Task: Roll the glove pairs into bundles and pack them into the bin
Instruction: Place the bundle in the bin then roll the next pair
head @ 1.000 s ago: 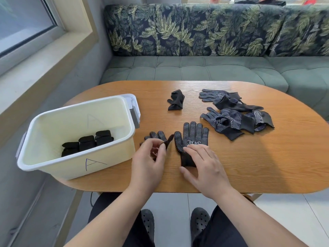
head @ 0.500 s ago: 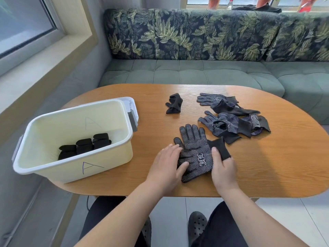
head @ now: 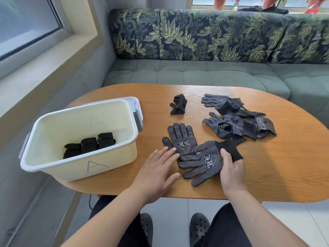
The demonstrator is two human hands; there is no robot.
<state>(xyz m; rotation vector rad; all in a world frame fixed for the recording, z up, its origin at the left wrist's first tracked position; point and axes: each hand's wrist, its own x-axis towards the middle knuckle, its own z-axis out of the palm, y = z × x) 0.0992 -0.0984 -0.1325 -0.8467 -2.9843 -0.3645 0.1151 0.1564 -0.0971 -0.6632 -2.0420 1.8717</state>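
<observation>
Two black dotted gloves lie at the table's near edge. One glove point(head: 181, 139) lies flat with fingers pointing away. The second glove point(head: 204, 162) lies tilted across it, fingers toward me, its plain cuff point(head: 228, 148) at the upper right. My right hand point(head: 231, 168) pinches that cuff with thumb on top. My left hand point(head: 158, 168) lies flat, fingers straight, fingertips touching the first glove's wrist end. A cream bin point(head: 114, 163) marked "A" stands on the left and holds three rolled black bundles point(head: 89, 145).
More loose gloves point(head: 235, 125) are heaped at the right middle of the wooden table point(head: 284, 166), with another pair point(head: 220, 102) behind them. A crumpled black glove point(head: 179, 104) lies beyond the bin. A green sofa wraps behind the table; a window sill runs along the left.
The top glove has been swung round by my right hand, so it now lies crosswise with the cuff up right. My left hand slid left off the stack and flattened.
</observation>
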